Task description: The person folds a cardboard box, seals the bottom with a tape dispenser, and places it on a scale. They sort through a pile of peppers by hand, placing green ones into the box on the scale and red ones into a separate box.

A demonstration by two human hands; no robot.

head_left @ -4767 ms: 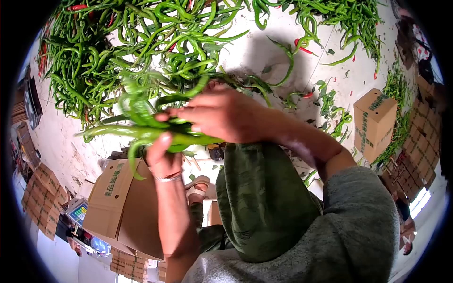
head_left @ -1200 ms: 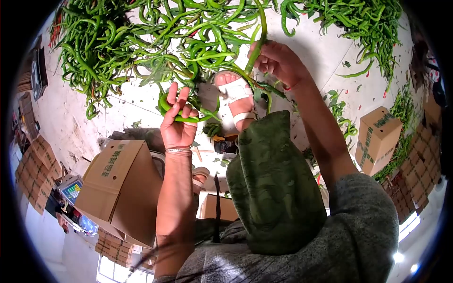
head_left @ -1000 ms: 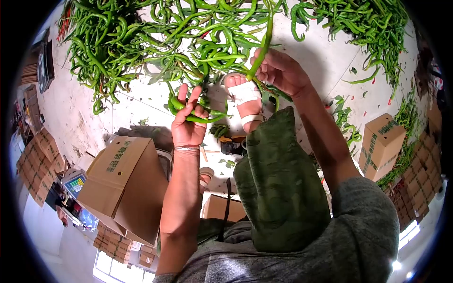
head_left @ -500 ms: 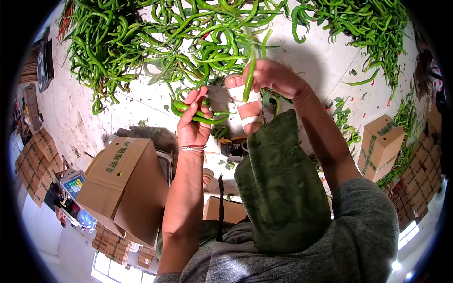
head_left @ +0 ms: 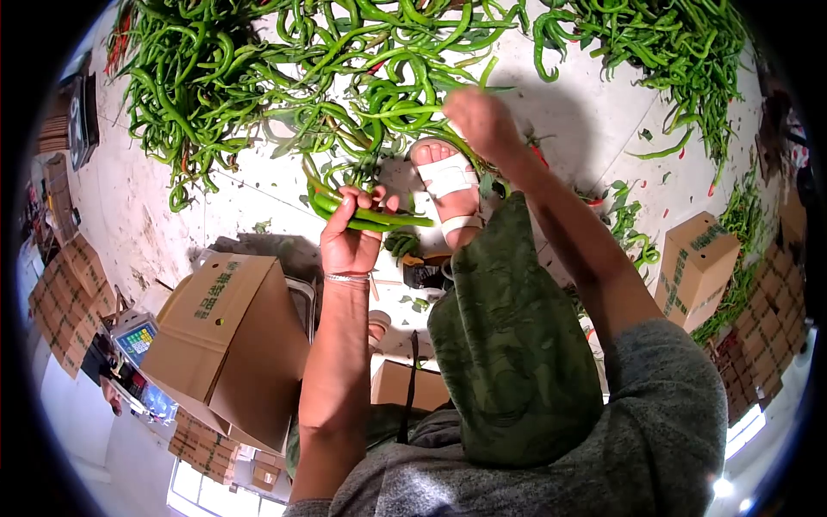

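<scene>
Several long green peppers [head_left: 366, 217] lie across the palm of my left hand [head_left: 351, 246], whose fingers curl round them. My right hand [head_left: 484, 121] is bent and blurred at the near edge of the pepper heap [head_left: 405, 86], above my sandalled foot [head_left: 448, 181]. Its fingertips are smeared, so whether it holds anything cannot be made out. Green peppers with stems and leaves spread over the pale floor beyond both hands.
An open-flapped cardboard box [head_left: 228, 336] stands at left beside a scale with a keypad [head_left: 136, 340]. Another box [head_left: 696, 271] stands at right, near a second pepper heap [head_left: 672, 60]. Stacked cartons [head_left: 73, 297] line the left side.
My right hand has moved up and left towards the heap, and the pepper it held is no longer seen in it. My left hand now has the peppers closer together.
</scene>
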